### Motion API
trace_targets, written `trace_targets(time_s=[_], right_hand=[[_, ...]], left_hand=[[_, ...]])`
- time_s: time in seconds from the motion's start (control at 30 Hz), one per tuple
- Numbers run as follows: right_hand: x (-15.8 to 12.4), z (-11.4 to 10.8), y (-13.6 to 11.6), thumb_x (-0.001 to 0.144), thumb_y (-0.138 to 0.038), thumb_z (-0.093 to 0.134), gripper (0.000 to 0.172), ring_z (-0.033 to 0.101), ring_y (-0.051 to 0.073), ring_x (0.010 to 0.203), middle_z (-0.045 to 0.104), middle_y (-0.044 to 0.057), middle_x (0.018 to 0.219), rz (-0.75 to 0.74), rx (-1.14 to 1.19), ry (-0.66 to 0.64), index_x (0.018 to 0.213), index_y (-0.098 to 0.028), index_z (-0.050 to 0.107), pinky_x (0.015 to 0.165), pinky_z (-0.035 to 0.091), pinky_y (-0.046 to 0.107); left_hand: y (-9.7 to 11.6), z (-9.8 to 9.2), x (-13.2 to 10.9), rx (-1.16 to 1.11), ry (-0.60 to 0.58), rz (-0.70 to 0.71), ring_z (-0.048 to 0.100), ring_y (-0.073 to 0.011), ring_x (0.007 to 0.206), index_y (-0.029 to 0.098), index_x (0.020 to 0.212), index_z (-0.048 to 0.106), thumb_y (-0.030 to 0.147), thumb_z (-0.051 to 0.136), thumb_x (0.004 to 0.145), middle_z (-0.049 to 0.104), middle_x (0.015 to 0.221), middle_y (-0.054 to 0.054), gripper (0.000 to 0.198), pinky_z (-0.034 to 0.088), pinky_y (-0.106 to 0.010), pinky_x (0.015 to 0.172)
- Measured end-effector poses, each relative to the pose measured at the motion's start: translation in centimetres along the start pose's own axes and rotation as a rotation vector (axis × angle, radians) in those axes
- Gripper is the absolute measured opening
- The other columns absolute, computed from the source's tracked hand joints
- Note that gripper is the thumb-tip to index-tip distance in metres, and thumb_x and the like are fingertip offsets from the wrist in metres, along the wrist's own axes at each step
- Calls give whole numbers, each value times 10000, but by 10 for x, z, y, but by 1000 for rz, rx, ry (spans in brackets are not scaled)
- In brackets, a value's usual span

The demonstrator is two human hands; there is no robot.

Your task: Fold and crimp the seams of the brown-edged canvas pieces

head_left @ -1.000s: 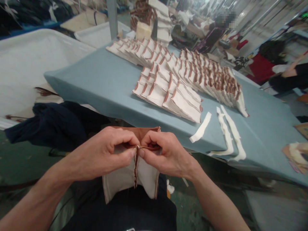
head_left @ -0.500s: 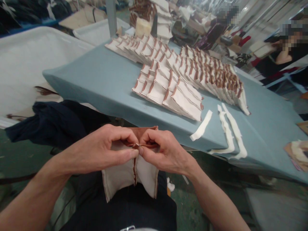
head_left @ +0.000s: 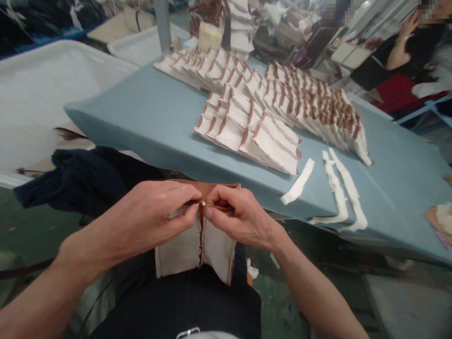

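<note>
Over my lap I hold a cream fabric piece (head_left: 183,252) with brown edges and a brown seam down its middle. My left hand (head_left: 155,219) pinches its top edge left of the seam, fingers closed. My right hand (head_left: 236,216) pinches the same edge right of the seam, thumb and forefinger pressed together. Both hands meet at the seam's top, just in front of the near edge of the blue-grey table (head_left: 148,122). The brown upper part of the piece is mostly hidden behind my fingers.
Rows of several overlapping cream-and-brown pieces (head_left: 268,103) lie fanned out on the table. Three cream strips (head_left: 335,188) lie near its front edge. Dark cloth (head_left: 81,179) is heaped at the left. A white bin (head_left: 38,89) stands beyond it. Other people work at the back right.
My hands and the fabric piece keep their grip and place. The view has shifted slightly; the person at the back right has raised an arm.
</note>
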State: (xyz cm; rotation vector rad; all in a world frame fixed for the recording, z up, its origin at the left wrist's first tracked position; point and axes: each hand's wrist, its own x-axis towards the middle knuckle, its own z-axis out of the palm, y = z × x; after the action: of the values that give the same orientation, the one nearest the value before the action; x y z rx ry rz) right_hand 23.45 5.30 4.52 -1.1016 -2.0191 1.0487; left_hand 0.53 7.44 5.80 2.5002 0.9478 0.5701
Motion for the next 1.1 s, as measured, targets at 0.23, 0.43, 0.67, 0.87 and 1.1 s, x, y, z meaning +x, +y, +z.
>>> trace_targets(time_s=[0.23,0.43,0.67,0.87,1.1], right_hand=[[2,6,5,891,-282,661,201,322,86,556,396,-91,597,39,28,49,738,-208,554,562,278,237],[4,8,7,899,-307,680,209,294,85,540,376,-92,595,71,223,-33,755,-204,568,513,227,242],[5,4,-5,887,-299,676,253,304,81,558,361,-91,604,104,191,-66,712,-206,519,529,241,235],[4,6,-7,843,-271,665,248,316,85,575,367,-85,596,136,89,-36,682,-209,487,552,239,245],[4,-4,-4,987,-432,656,362,386,99,628,462,-57,686,54,42,-153,738,-199,534,596,271,256]], left_hand=[[2,10,6,109,74,150,710,-193,713,164,807,676,135,441,971,729,772,-45,288,494,-299,676],[-9,3,11,-331,-65,-53,566,-100,541,174,782,702,205,514,897,649,631,43,223,401,-198,527],[-3,-4,10,-483,-94,-83,580,-96,592,176,778,702,191,510,920,668,664,52,239,419,-174,566],[-5,1,9,-501,-106,-87,558,-104,625,175,763,660,278,621,946,637,689,44,214,420,-187,585],[-17,0,3,-533,-202,-133,521,-119,596,192,763,647,286,602,956,610,668,41,219,393,-212,552]])
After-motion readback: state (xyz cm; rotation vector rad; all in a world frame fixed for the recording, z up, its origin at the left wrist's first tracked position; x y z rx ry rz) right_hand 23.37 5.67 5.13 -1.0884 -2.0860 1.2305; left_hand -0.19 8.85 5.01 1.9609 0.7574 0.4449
